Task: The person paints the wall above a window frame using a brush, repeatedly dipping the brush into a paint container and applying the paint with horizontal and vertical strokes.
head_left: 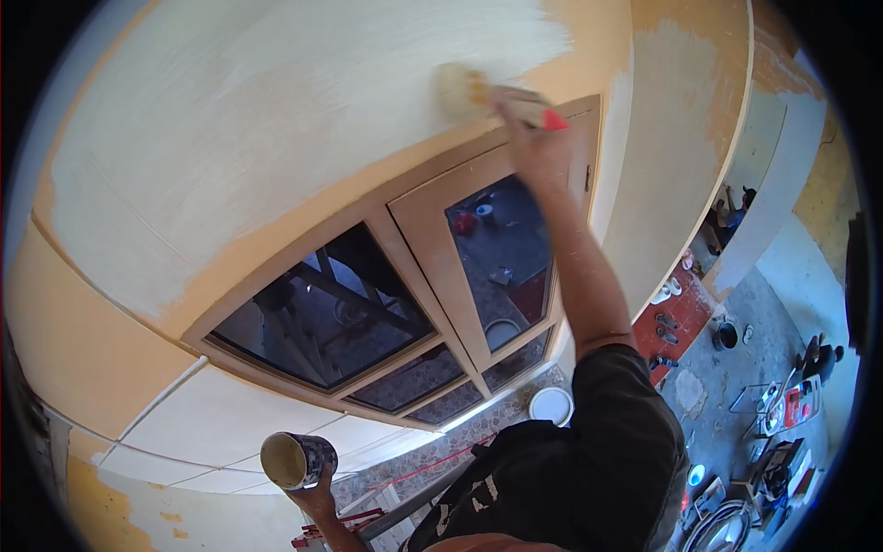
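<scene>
A paintbrush (pixel 464 90) is gripped in the closed right hand (pixel 524 115), bristles leftward against the wall (pixel 276 110) above the window (pixel 322 313), while a paint can (pixel 296 460) is clasped far below in the left hand (pixel 317 492).

The paintbrush (pixel 463 90), held in the right hand (pixel 526 118), rests against the wall (pixel 276 110) above the window (pixel 386 294). The paint tin (pixel 296 458) sits in the left hand (pixel 317 489), below the window. A bucket (pixel 551 405) stands on the floor, right of the tin.
</scene>
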`<state>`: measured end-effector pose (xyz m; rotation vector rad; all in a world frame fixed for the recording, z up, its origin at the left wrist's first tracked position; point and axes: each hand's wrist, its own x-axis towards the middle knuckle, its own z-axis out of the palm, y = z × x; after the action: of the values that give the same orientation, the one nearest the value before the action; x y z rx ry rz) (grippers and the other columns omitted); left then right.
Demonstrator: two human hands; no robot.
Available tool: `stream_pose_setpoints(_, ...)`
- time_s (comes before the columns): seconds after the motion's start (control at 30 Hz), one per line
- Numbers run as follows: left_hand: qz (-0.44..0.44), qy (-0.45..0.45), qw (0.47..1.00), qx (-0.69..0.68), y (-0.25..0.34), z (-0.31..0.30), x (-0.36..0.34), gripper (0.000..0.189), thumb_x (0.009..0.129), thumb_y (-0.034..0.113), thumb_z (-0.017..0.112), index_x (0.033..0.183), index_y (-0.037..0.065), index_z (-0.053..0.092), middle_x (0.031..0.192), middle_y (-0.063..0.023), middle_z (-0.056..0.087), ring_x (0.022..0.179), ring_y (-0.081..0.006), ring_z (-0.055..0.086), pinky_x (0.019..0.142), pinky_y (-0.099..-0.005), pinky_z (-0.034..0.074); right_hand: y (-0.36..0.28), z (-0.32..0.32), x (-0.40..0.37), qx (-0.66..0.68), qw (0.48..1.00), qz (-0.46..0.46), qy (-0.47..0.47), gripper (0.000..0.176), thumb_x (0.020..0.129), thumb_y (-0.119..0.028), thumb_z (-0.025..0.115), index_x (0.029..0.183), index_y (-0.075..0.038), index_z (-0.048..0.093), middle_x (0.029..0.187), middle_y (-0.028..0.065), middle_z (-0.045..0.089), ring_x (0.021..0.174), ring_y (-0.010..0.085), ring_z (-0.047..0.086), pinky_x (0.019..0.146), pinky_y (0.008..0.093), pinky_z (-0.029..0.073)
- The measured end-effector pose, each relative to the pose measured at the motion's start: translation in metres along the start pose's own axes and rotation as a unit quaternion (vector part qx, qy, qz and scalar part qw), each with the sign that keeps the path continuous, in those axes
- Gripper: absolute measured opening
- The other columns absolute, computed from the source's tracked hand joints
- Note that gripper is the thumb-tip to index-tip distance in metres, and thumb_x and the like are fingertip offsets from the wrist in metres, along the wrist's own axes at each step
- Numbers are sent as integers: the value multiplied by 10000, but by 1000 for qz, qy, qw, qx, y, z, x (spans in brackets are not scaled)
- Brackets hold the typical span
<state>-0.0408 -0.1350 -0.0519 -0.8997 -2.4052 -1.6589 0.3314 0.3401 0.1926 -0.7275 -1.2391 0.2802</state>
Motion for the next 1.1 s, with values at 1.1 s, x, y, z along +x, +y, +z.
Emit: stream_pose_setpoints(1.1, -28, -15, 999, -5, -4, -1, 2, 1195, 555, 134, 963, 1548, 27, 307, 1480, -182, 485, 1370, -354, 483, 1181, -483, 363, 89, -81, 81, -125, 985, -28, 118, 230, 914, -234, 789, 1032, -36, 792, 952, 73, 795, 864, 126, 738, 793, 287, 561)
